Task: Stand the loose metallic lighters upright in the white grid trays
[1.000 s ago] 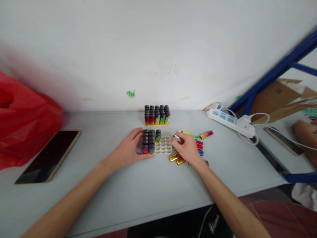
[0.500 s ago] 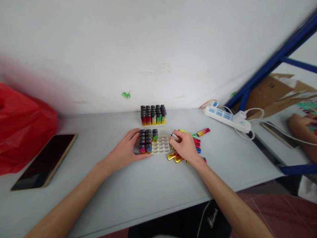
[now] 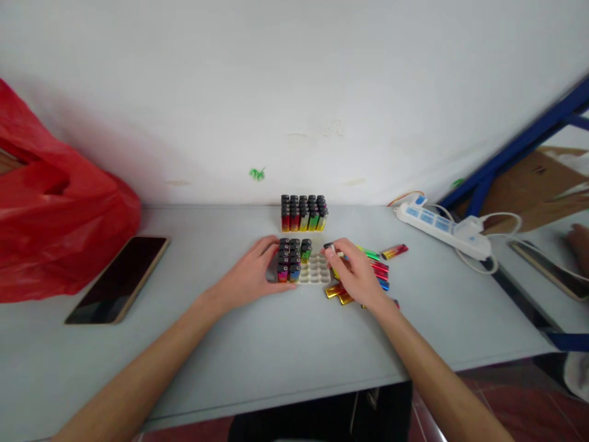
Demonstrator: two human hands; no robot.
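A red plastic bag [image 3: 69, 215] and a dark phone [image 3: 118, 280] lie at left on the grey counter [image 3: 257, 362]. The left hand [image 3: 246, 273] steadies a partly filled white tray [image 3: 315, 270], fingers spread apart around its lighters [image 3: 288, 260]; a firm, light brace should keep them upright. Near its right edge, the right hand [image 3: 356, 270] has fingers clamped on one lighter [image 3: 329, 247], best lowered straight into a hole. Loose lighters [image 3: 379, 269] lie beside that hand; farther right, a power strip [image 3: 442, 232].

Bare forearms [image 3: 172, 341], blk clothing [image 3: 299, 414] w/ pale line [image 3: 354, 411], whitish mark [image 3: 372, 396].
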